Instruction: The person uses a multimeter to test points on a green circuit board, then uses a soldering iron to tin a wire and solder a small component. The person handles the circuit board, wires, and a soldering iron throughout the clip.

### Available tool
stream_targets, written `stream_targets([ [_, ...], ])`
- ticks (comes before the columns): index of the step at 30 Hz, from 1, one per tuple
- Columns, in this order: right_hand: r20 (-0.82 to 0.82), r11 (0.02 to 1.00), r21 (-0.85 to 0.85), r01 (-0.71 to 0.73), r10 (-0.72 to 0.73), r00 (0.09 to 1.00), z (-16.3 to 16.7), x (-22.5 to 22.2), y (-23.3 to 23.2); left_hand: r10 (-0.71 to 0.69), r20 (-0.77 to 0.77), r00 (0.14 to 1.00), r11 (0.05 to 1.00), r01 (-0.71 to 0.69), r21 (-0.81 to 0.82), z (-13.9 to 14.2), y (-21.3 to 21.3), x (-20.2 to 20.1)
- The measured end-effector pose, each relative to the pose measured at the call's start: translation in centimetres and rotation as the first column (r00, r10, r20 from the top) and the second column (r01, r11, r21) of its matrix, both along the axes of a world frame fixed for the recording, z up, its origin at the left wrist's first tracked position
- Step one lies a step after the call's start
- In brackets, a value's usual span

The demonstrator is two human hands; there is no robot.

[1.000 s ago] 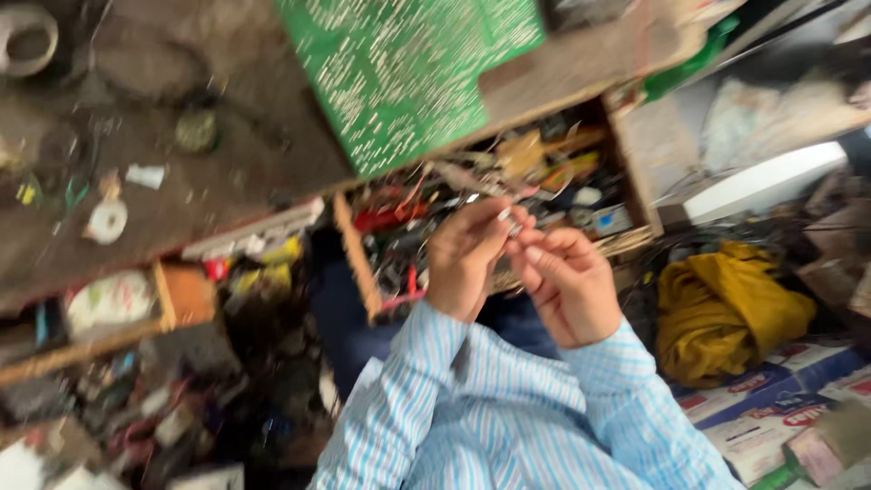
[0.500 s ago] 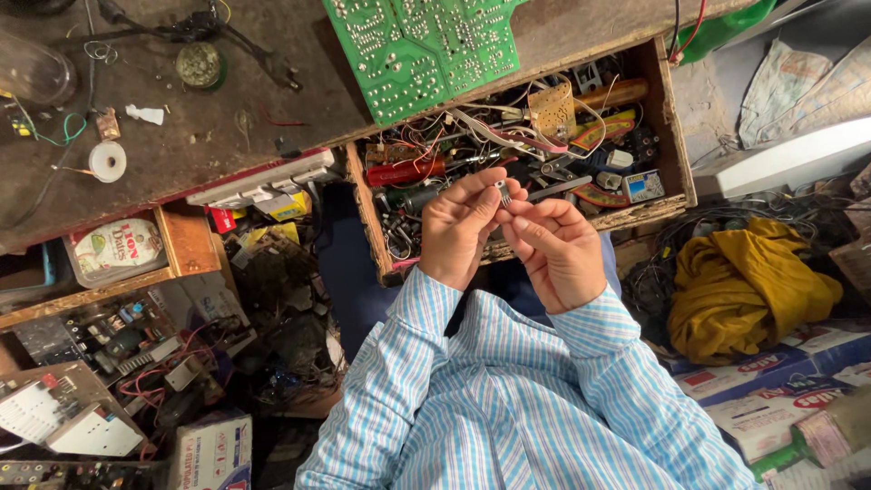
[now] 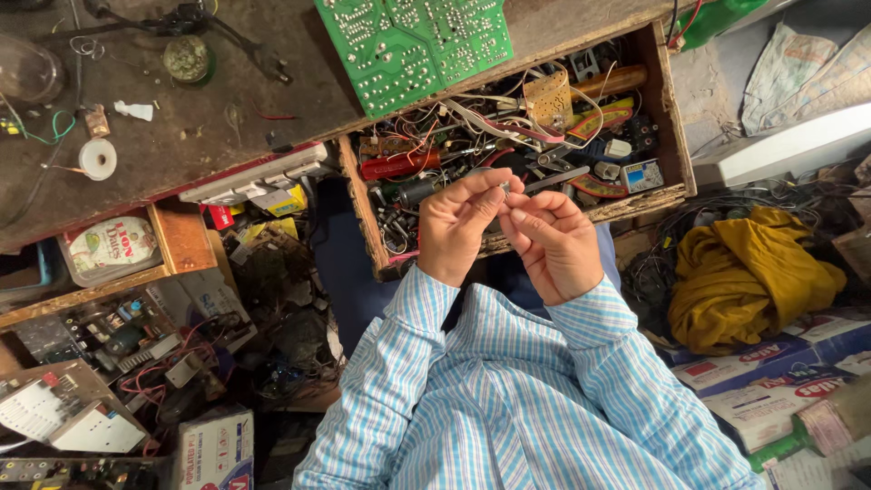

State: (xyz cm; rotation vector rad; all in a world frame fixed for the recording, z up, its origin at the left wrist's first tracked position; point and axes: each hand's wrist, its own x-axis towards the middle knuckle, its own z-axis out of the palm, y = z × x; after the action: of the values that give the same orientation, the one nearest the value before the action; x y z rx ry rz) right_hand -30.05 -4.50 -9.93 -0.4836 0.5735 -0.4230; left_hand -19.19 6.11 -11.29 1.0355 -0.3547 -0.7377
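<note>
Over the open wooden drawer (image 3: 670, 109), both hands raised together, fingertips meeting. Left hand (image 3: 463, 227) with thumb and forefinger pinched shut on a small metal part (image 3: 505, 188); right hand (image 3: 553, 240) curled, its grip closed on the same small piece from the other side. Too small to tell what kind of part. Sleeves of a blue-and-white striped shirt (image 3: 517, 408) running down from both wrists to the bottom of the view.

Below the hands, inside the drawer, a tangle of wires, a red cylinder (image 3: 399, 166), a perforated tan board (image 3: 549, 98), a wooden tool handle (image 3: 617, 82) and a small blue-and-white square part (image 3: 641, 175) near the right wall. Directly above the drawer, on the dark worn surface (image 3: 227, 100), a green circuit board (image 3: 413, 41) overhanging the drawer's back edge. Farther left on the same surface, a white roll of tape (image 3: 96, 159), a round green tin (image 3: 188, 59), a scrap of white paper (image 3: 136, 111) and a clear glass bulb (image 3: 27, 73) at the left edge.

Under the surface at left, a wooden shelf (image 3: 177, 236) holding a round-cornered printed packet (image 3: 109, 247). Right of the drawer, well apart from the hands, a heap of mustard-yellow cloth (image 3: 753, 272) lying above red, white and blue cartons (image 3: 771, 363). Lower left, more circuit boards and loose wires among small boxes.
</note>
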Motion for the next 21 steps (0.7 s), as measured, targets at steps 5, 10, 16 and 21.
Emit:
stream_targets([
  [5, -0.032, 0.995, -0.083, -0.050, 0.047, 0.998, -0.9, -2.3, 0.9, 0.106, 0.082, 0.991, 0.994, -0.106, -0.004, 0.3, 0.6, 0.9],
  [10, -0.344, 0.819, -0.550, -0.162, -0.046, 0.938, -2.7, -4.3, 1.6, 0.313, -0.060, 0.948, 0.950, -0.314, -0.005, 1.3, 6.4, 4.6],
  [16, -0.350, 0.644, -0.756, -0.122, -0.239, 0.906, -3.7, -1.6, 1.6, 0.473, -0.146, 0.869, 0.874, -0.483, -0.044, 2.8, 14.3, 5.9],
  [21, -0.295, 0.501, -0.861, -0.089, -0.350, 0.889, -3.0, 2.3, 0.2, 0.530, -0.103, 0.842, 0.843, -0.536, -0.047, 3.3, 17.2, 5.7],
])
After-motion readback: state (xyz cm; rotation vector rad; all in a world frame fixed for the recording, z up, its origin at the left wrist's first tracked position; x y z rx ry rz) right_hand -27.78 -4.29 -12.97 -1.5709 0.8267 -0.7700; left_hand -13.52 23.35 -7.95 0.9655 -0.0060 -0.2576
